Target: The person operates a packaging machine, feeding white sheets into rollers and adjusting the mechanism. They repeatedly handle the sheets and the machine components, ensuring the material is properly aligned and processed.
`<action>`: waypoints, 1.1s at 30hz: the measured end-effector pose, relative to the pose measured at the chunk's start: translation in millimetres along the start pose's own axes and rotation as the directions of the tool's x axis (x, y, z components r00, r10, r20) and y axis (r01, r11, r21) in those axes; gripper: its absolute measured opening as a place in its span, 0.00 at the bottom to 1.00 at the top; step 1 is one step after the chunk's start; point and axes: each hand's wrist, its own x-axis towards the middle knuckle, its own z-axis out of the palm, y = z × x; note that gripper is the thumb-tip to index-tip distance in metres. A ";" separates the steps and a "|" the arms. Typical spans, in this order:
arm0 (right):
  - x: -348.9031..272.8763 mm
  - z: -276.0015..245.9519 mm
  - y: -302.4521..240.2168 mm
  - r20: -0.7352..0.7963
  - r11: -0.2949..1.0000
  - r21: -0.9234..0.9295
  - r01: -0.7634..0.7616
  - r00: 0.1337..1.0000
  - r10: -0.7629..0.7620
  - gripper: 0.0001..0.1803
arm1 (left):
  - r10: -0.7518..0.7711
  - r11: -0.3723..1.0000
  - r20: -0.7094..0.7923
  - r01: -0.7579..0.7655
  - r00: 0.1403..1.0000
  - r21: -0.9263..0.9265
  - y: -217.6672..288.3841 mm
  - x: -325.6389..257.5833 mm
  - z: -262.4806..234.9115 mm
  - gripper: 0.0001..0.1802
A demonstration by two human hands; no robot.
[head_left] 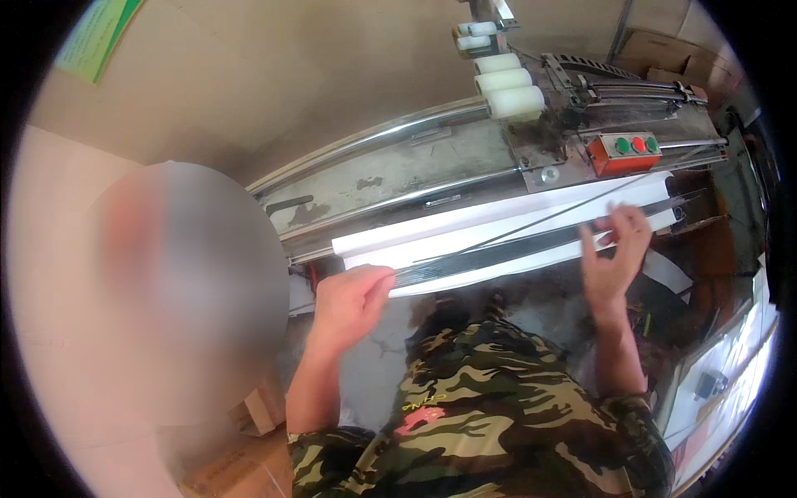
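Hazy light, heavy blur at left.

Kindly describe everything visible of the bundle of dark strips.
The bundle is long and dark: many slim strips gathered nearly side by side, material unclear. It slants over the white sheet toward the picture's upper right. The left hand holds its left end; the right hand, open, is farther along it, contact unclear.

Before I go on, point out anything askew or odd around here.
One thin dark strip lies askew, slanting away from the bundle of dark strips over the white sheet. Dark patches also blotch the machine bed.
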 end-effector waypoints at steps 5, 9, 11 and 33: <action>-41.3 33.5 -62.8 0.806 0.492 0.394 -0.776 0.549 0.220 0.26 | 0.026 0.998 -0.028 -0.028 0.999 -0.064 17.5 8.2 5.2 0.06; -24.3 57.2 -90.8 0.907 0.054 0.384 -0.922 0.388 0.167 0.13 | 0.049 0.998 0.025 -0.047 0.999 -0.051 18.0 12.0 13.6 0.06; -14.0 56.5 -79.6 0.899 0.024 0.394 -0.919 0.391 0.196 0.10 | 0.008 1.000 0.060 -0.007 0.998 -0.021 1.4 4.0 6.2 0.06; 52.0 -5.8 18.2 0.662 0.141 0.657 -0.740 0.656 0.362 0.09 | -0.388 0.628 -0.162 0.389 0.907 0.673 -408.2 -267.0 -44.4 0.14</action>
